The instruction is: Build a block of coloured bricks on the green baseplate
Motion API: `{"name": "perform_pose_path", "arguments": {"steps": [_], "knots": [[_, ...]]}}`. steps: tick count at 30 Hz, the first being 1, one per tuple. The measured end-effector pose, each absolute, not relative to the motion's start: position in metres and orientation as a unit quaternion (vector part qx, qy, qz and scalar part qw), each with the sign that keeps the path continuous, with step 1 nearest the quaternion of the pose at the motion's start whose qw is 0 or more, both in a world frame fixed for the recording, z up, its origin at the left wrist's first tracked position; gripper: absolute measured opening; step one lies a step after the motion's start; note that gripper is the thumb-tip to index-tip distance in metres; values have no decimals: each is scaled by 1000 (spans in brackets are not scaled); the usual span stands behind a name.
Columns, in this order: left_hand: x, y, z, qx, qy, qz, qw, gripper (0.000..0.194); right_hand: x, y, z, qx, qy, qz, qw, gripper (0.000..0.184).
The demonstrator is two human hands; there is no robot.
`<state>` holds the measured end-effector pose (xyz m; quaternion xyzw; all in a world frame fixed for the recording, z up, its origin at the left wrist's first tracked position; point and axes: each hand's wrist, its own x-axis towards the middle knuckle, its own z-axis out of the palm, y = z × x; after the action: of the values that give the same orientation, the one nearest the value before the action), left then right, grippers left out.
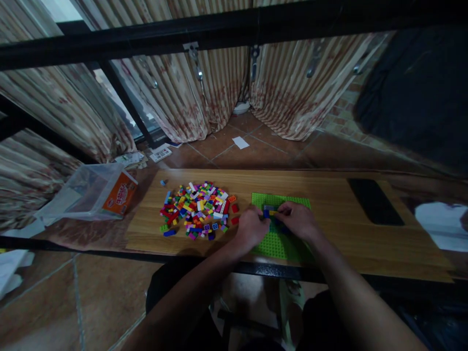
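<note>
A green studded baseplate (270, 249) lies on the wooden tabletop, partly covered by both hands. Over its upper part is a small group of toy bricks, with a blue brick (266, 213) and a small yellow brick (272, 212) showing between my fingertips. My left hand (252, 226) is closed, thumb and fingers pressed at the left side of the blue brick. From the other side my right hand (298, 219) pinches at the yellow brick. More dark blue pieces are partly hidden under the right fingers. Red bricks (234, 208) lie just left of my left hand.
A pile of mixed coloured bricks (199, 207) covers the left part of the table (329, 195). Off the table's left end stands a clear plastic box (98, 190) with an orange label. A dark flat phone-like slab (375, 201) lies at right. A black metal bar (226, 27) crosses above.
</note>
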<state>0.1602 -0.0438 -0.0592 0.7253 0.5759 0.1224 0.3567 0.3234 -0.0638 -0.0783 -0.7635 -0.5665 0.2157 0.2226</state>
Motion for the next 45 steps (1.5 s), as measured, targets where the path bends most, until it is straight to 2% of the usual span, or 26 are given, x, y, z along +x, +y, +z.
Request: {"name": "perform_pose_path", "arguments": {"steps": [16,24,28,32,35,37,41,45], "knots": [[176,-23,-63,727,593,9,346,28,320,-62,-77,-765,-584,202,181,9],[178,-21,-57,732,591,-8,339,20,318,-59,-77,-767,-592,179,169,8],[178,-23,-53,733,589,4,340,23,322,-58,-81,-755,-597,191,190,7],[171,-35,-56,733,589,40,339,27,330,-57,-86,-737,-610,198,214,7],[163,-55,-58,746,575,115,314,20,335,-56,-86,-733,-611,215,206,9],[161,-73,-57,794,498,196,288,18,336,-56,-84,-733,-616,207,201,11],[172,-105,-49,865,294,309,264,26,320,-58,-76,-728,-624,191,208,14],[186,-118,-42,893,165,364,209,36,284,-62,-73,-677,-653,201,275,18]]}}
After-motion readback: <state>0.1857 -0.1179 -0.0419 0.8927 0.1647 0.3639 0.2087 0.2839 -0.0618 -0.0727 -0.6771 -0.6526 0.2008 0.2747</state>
